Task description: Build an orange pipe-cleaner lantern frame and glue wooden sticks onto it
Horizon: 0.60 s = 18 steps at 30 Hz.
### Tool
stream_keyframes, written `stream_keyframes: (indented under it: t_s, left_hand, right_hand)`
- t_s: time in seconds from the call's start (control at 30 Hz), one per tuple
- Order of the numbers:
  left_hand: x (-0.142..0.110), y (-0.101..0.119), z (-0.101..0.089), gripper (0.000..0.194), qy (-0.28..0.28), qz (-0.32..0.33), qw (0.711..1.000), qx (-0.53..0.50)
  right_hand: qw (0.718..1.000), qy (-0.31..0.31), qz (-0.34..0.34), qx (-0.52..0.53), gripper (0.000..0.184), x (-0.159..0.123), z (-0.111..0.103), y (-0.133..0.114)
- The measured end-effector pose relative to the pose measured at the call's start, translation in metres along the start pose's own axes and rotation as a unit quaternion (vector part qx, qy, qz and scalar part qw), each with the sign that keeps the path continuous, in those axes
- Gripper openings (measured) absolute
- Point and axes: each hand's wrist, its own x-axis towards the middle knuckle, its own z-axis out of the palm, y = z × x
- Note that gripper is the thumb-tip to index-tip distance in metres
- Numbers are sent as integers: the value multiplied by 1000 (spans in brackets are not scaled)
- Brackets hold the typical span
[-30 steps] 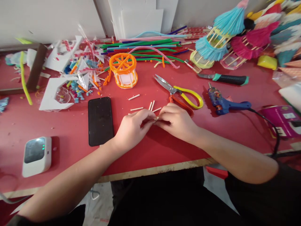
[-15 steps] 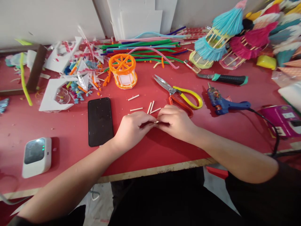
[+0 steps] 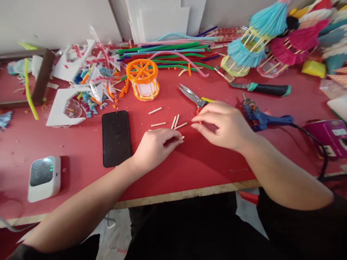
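Between the thumb and fingertips of my left hand (image 3: 154, 146) are the ends of short wooden sticks (image 3: 182, 137); most of their length is hidden. My right hand (image 3: 225, 124) hovers to the right of it, thumb and index finger apart, with nothing visible between them. It partly covers the scissors (image 3: 189, 94), which have yellow and red handles. Several loose short sticks (image 3: 158, 124) lie on the red table just beyond my left hand. Farther back stands a small orange wheel-topped cylinder (image 3: 142, 79) with pale upright sticks around it.
A black phone (image 3: 116, 139) lies left of my left hand, with a white device (image 3: 45, 178) farther left. A blue glue gun (image 3: 260, 115) and a utility knife (image 3: 268, 89) lie at right. Pipe cleaners (image 3: 168, 50), foam scraps (image 3: 65, 108) and a blue paper-roofed tower (image 3: 246, 54) line the back.
My right hand has parted from my left hand, moving right and slightly away toward the scissors, its fingers opening. My left hand keeps its pinch on the sticks.
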Motion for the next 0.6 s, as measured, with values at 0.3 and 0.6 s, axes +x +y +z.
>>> stream_keyframes:
  t_s: [0.3,0.6]
  left_hand:
    - [-1,-1,1,7,-12,-3,1000,5]
    - [0,-3,3,6,-13,18,1000,8]
  right_hand:
    - [972,-51,183,-141,35,-19,-13,46]
    - [915,-105,333,-203,28,3,-10,22]
